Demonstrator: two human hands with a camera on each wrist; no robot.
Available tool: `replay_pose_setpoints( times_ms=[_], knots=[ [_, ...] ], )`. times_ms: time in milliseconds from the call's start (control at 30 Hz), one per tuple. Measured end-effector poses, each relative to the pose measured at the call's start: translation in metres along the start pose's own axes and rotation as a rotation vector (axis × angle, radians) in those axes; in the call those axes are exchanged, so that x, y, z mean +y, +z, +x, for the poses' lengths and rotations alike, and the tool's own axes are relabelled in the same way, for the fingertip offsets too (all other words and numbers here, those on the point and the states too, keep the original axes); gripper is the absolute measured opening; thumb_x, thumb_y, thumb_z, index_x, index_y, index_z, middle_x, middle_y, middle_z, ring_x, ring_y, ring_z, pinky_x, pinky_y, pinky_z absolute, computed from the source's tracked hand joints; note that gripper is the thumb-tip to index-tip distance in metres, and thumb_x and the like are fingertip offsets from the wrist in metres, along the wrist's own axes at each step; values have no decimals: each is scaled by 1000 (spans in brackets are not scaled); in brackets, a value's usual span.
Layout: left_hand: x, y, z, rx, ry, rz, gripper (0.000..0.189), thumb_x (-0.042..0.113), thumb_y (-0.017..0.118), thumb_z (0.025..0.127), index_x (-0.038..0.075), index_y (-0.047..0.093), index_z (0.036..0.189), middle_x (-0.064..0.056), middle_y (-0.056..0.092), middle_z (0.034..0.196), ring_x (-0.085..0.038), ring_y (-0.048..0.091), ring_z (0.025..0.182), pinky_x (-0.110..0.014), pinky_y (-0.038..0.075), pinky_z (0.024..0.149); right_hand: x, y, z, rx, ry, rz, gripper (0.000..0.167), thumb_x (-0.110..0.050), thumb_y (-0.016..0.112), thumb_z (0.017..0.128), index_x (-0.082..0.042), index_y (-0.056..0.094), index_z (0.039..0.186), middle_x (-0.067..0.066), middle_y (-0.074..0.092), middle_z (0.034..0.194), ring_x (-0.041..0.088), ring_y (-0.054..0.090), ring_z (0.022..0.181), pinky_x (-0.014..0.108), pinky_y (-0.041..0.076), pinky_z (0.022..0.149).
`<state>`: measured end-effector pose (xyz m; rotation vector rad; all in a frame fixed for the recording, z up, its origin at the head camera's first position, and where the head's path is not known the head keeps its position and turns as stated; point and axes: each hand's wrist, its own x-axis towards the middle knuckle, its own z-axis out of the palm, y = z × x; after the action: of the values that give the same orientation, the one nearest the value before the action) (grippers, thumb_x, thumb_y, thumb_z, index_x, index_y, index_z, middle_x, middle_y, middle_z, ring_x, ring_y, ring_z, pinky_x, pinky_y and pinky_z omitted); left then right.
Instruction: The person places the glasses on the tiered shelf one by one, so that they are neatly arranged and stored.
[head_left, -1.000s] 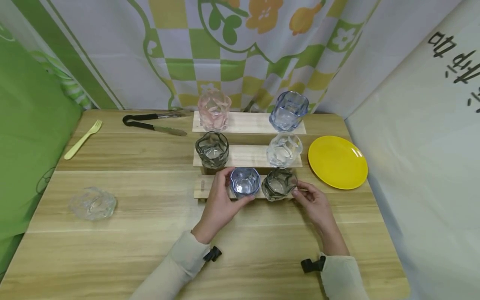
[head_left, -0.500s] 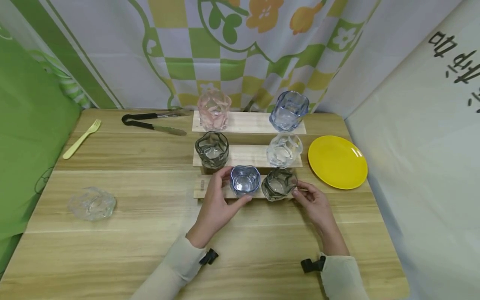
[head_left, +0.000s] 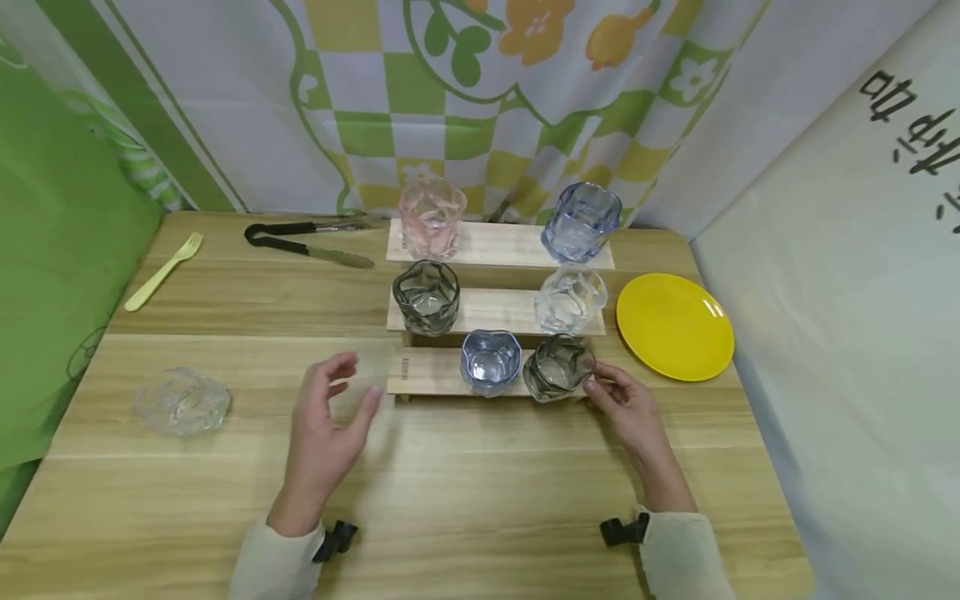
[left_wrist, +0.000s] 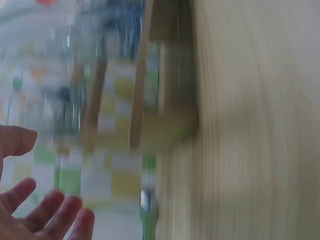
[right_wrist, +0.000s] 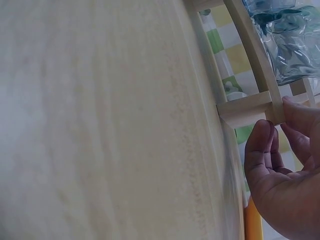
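My left hand point(head_left: 327, 425) is in the air left of the three-tier wooden rack point(head_left: 431, 371), fingers apart and nothing in them. On the rack's lowest tier stand a small blue glass point(head_left: 491, 362) and, to its right, a smoky grey glass point(head_left: 555, 369). My right hand point(head_left: 630, 417) pinches the right end of that tier, its fingertips beside the grey glass. The right wrist view has those fingers point(right_wrist: 261, 142) at the board's corner, below a glass. In the left wrist view, blurred, the left fingers point(left_wrist: 52, 210) are spread away from the rack.
Higher tiers carry a dark glass point(head_left: 426, 298), a clear glass point(head_left: 570, 300), a pink glass point(head_left: 432, 218) and a blue tumbler point(head_left: 581, 223). A yellow plate point(head_left: 675, 327) lies right; tongs point(head_left: 307, 242), a fork point(head_left: 165, 272) and a clear glass dish point(head_left: 182, 402) lie left.
My left hand has let go of the small blue glass and moved left, away from the rack. The blue glass stays on the lowest tier. My right hand has kept its place.
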<state>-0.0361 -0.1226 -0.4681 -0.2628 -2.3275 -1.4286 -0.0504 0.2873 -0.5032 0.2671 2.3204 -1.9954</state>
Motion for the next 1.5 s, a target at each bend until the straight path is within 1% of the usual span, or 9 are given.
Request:
replay_pose_setpoints(
  times_ms=[67, 167, 367, 500, 633, 867, 1067, 1300, 1500],
  knots=[
    [-12, -18, 2, 104, 19, 78, 56, 3, 79, 86, -4, 53, 135, -22, 54, 130, -32, 51, 118, -40, 44, 97, 1, 0, 0, 1, -4, 1, 40, -8, 66, 100, 8, 57, 135, -3, 65, 132, 10, 63, 101, 27, 56, 85],
    [-29, -45, 4, 247, -3, 205, 59, 6, 80, 85, -3, 52, 136, -24, 48, 136, -37, 43, 124, -45, 35, 100, 1, 0, 0, 1, -4, 7, 38, -9, 67, 99, 5, 60, 134, 3, 64, 134, 10, 63, 101, 27, 56, 84],
    [-57, -91, 3, 462, -152, 403, 57, 17, 79, 86, 4, 53, 136, -18, 37, 146, -29, 27, 134, -48, 25, 109, 0, 0, -1, 2, 7, 23, 37, -8, 67, 99, 5, 60, 133, -5, 66, 130, 10, 63, 101, 26, 55, 85],
    [-72, -109, 1, 537, -281, 467, 66, 27, 82, 85, 9, 50, 140, -14, 24, 153, -21, 15, 139, -42, 16, 116, -1, 1, -2, 3, 4, 21, 40, -6, 66, 99, 10, 56, 134, -11, 66, 125, 12, 62, 101, 25, 55, 85],
    [-82, -116, -1, 538, -431, 414, 81, 32, 87, 80, 17, 44, 146, -7, 20, 151, -17, 13, 137, -38, 13, 117, -3, 2, -2, 4, 4, 0, 40, -7, 65, 100, 10, 56, 134, -12, 66, 125, 14, 62, 103, 25, 55, 85],
    [-87, -115, 1, 508, -579, 312, 86, 30, 88, 81, 25, 36, 149, -6, 24, 144, -18, 21, 133, -37, 21, 114, -3, 2, -2, 6, 6, -9, 40, -7, 65, 100, 10, 56, 135, -8, 66, 128, 11, 62, 101, 26, 55, 85],
    [-84, -113, 4, 467, -600, 266, 80, 27, 84, 85, 26, 36, 149, -3, 32, 144, -17, 30, 130, -34, 27, 111, -1, 2, -2, 17, -13, -9, 39, -6, 65, 100, 10, 57, 134, -6, 66, 126, 10, 62, 100, 23, 54, 85],
    [-82, -113, 3, 410, -642, 166, 82, 27, 81, 88, 26, 30, 153, -3, 26, 152, -21, 28, 138, -36, 19, 118, -2, 2, -2, 20, -9, -8, 39, -8, 65, 100, 8, 58, 135, -7, 66, 125, 8, 62, 98, 23, 54, 86],
    [-79, -110, 1, 440, -718, 84, 93, 30, 84, 85, 24, 21, 155, -7, 17, 154, -18, 20, 143, -31, 12, 119, -2, 3, -3, 29, -8, 6, 37, -7, 65, 100, 6, 60, 134, -3, 67, 126, 10, 62, 98, 24, 54, 85]
  ],
)
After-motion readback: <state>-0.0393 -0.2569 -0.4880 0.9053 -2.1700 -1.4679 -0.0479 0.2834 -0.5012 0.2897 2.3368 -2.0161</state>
